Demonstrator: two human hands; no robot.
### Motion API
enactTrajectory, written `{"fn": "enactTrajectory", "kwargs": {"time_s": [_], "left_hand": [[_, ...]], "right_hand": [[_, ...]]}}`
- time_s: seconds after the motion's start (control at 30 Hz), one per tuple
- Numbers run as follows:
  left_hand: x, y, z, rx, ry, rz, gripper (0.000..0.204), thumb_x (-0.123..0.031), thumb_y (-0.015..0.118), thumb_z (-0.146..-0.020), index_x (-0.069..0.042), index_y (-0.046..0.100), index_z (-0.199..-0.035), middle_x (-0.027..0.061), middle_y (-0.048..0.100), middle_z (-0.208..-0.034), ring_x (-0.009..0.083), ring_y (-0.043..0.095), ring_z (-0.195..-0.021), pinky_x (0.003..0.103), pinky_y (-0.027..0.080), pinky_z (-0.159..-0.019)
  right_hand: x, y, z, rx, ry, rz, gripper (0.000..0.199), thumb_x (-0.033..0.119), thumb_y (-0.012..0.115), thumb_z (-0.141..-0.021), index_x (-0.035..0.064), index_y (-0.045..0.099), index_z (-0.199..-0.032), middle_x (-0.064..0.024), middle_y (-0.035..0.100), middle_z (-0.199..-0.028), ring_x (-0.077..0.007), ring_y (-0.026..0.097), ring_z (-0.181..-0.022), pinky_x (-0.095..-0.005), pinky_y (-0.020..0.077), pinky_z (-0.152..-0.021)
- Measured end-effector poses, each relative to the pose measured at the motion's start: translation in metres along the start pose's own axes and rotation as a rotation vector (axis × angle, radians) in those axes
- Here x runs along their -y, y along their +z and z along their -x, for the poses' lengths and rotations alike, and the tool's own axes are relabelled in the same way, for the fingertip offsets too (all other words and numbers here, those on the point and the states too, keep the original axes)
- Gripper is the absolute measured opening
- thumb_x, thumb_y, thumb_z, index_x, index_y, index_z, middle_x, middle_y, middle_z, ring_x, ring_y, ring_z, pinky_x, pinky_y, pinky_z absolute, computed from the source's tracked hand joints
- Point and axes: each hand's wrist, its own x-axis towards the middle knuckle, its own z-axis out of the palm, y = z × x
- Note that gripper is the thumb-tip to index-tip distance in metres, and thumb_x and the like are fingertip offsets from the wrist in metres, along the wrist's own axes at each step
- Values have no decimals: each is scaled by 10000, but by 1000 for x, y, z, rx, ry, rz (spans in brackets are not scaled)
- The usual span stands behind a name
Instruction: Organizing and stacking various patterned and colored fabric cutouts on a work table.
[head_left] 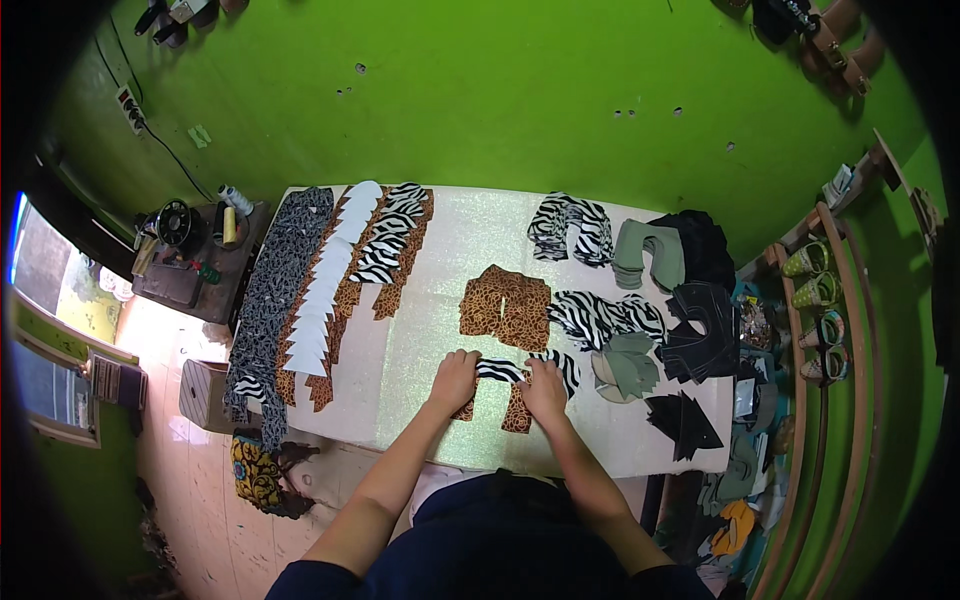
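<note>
Near the table's front edge, my left hand [457,382] and my right hand [545,390] grip the two ends of a zebra-print fabric piece [499,370]. It lies across the top of an orange-brown leopard-print fabric piece [516,412], whose two legs show below it, partly under my hands. My fingers are bent over both ends of the zebra piece. Just beyond sits a stack of leopard-print pieces [505,305]. To the right of my right hand lies another zebra-print piece [566,372], close to a pile of grey-green cut pieces [625,368].
Overlapping rows of grey-patterned [280,275], white [312,300] and zebra cutouts [390,235] cover the left of the table [425,260]. Black cutouts [700,335] lie at the right. A sewing machine [178,228] stands left; a shoe rack [835,330] stands right.
</note>
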Motion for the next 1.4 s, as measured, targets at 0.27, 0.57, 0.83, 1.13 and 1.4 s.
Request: {"fn": "enactTrajectory", "kwargs": {"time_s": [0.27, 0.57, 0.83, 1.13, 1.4], "left_hand": [[-2, -3, 9, 132, -146, -53, 190, -186, 549, -805, -23, 582, -895, 146, 548, -881, 316, 531, -870, 396, 449, -758], [-12, -15, 17, 205, -427, 179, 220, -191, 577, -760, 20, 607, -813, 228, 609, -788, 369, 599, -762, 434, 472, -711], [-20, -13, 17, 185, -495, 151, 220, -172, 566, -752, 31, 608, -824, 227, 610, -810, 364, 602, -777, 437, 478, -712], [-12, -12, 31, 70, -315, 166, 186, -170, 540, -796, 0, 585, -858, 199, 581, -839, 359, 578, -790, 429, 465, -706], [28, -53, 50, 209, -66, 318, 174, -190, 519, -843, -27, 564, -882, 176, 568, -747, 365, 554, -746, 410, 436, -671]], "right_hand": [[16, 7, 13, -179, -216, 206, 388, 77, 601, -744, 41, 512, -1119, -140, 500, -1092, -314, 455, -1038, -430, 360, -887], [24, 38, 37, 124, -501, 169, 609, 320, 468, -867, -15, 250, -1326, -82, 410, -1338, -174, 392, -1233, -435, 142, -1078], [8, 28, 33, 44, -361, 271, 669, 356, 442, -883, -54, 183, -1343, -123, 400, -1342, -237, 431, -1203, -457, 97, -1076], [8, 15, 26, 21, -215, 53, 591, 277, 498, -853, -14, 276, -1317, -164, 452, -1281, -282, 418, -1199, -415, 250, -1032], [22, 10, 13, 254, -154, -312, 360, 140, 618, -788, 38, 527, -1122, -150, 620, -988, -280, 600, -904, -333, 461, -777]]}}
